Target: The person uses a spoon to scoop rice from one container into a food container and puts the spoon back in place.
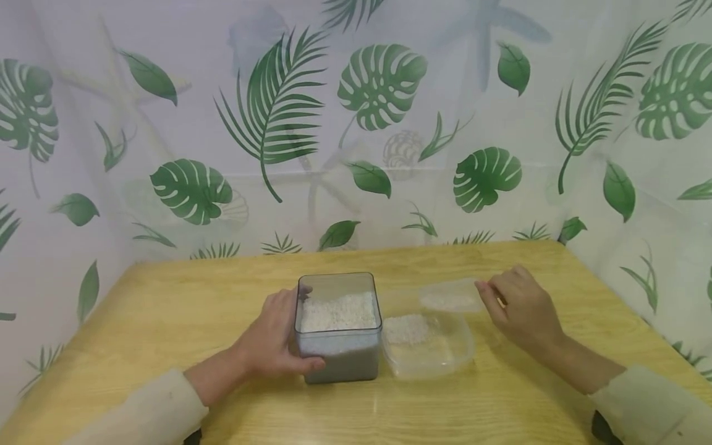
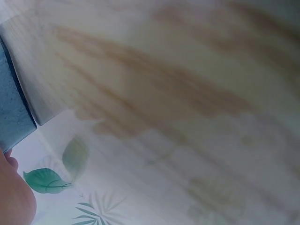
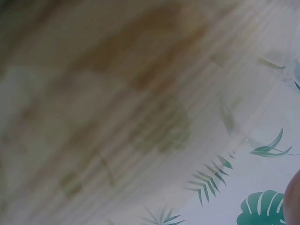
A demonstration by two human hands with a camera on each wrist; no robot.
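Hanging behind everything, a leaf-print curtain wraps the back and sides of a wooden table. Near the table's middle stands a square clear container, partly filled with white grains; the left hand grips its left wall, fingers curled round the near side and thumb at the rim. Just beside it on the right lies a shallow clear tray holding a smaller heap of grains. At the tray's far right edge the right hand hovers, fingertips drawn together as if pinching something small that cannot be made out. Both wrist views are blurred wood grain.
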